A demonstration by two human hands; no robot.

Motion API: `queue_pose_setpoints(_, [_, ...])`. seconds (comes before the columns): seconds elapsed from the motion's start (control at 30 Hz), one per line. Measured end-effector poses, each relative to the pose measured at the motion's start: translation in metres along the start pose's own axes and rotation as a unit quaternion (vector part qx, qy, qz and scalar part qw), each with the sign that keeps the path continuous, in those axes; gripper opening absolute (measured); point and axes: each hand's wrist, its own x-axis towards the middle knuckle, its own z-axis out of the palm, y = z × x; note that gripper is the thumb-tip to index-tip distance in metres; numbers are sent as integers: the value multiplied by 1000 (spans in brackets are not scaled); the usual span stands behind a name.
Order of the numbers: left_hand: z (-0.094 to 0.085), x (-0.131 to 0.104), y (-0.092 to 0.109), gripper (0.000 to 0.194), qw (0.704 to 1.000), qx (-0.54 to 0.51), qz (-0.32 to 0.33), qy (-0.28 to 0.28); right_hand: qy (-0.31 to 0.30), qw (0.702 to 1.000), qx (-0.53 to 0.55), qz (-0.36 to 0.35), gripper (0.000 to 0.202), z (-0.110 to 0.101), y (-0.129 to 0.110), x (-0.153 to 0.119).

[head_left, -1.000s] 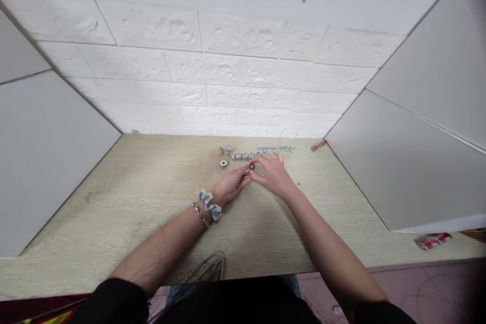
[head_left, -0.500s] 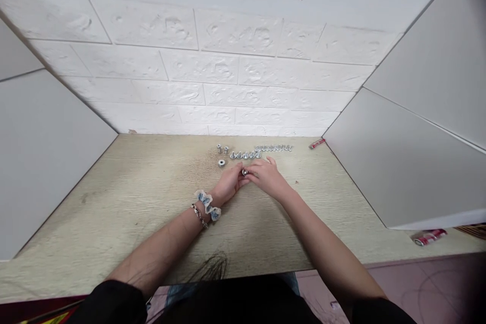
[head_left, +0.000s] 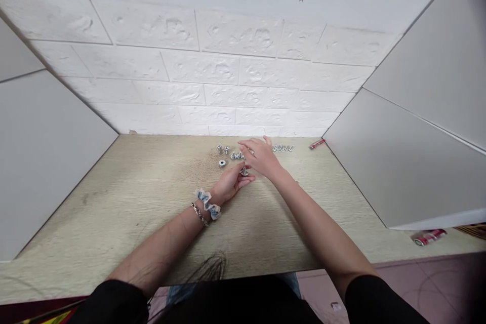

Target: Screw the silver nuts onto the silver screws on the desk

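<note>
My left hand [head_left: 230, 182] grips a small silver screw [head_left: 244, 172] between thumb and fingers, its wide washer-like head facing down and its shaft up. Above it and to the right, my right hand [head_left: 261, 157] reaches over the row of hardware, fingers apart, with nothing visible in them. Beneath and left of those fingers stand screws with wide round bases [head_left: 237, 156]; the rest of that row is hidden by the hand. A round metal washer [head_left: 222, 163] lies beside my left hand, and two short threaded pieces [head_left: 219, 149] stand behind it.
Thin screws [head_left: 284, 149] lie in a row behind my right hand. A red battery [head_left: 316, 144] rests by the right panel [head_left: 425, 162], and another red battery [head_left: 430, 237] lies near the front right edge. A white brick-patterned wall [head_left: 220, 93] closes off the back of the wooden surface [head_left: 152, 172].
My right hand has let go of the screw and moved up and away, over the rows of hardware. My left hand still holds the screw, now more exposed.
</note>
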Motion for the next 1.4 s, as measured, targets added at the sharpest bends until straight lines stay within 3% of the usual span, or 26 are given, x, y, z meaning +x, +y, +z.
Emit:
queue_pose_setpoints(0.13, [0,1,-1,26,1000,22,-3,-8,-105,993,-50,-17,33,17,-13,47])
queue_pose_setpoints(0.23, [0,0,-1,27,1000,23,1,-11,-147,984,-87,-47,30,34,-17,67])
queue_pose_setpoints(0.43, [2,0,0,25,999,34,3,-16,-152,982,-102,-52,28,55,-16,77])
queue_pose_setpoints(0.73, [-1,3,-3,21,999,22,1,-40,-187,971,-138,-52,25,59,-23,82])
queue_pose_setpoints(0.9, [0,3,-3,21,999,20,-2,-35,-167,973,-145,-63,25,60,-20,78])
queue_pose_setpoints(1.13, [-1,5,-3,24,999,13,-11,-34,-85,981,-139,-109,21,50,-16,71])
queue_pose_setpoints(1.27, [-4,6,-5,32,999,10,-8,-42,-23,992,-64,-105,22,32,-12,64])
queue_pose_setpoints(1.4, [-5,5,-5,39,999,-7,2,-44,48,995,79,-46,25,20,-3,39])
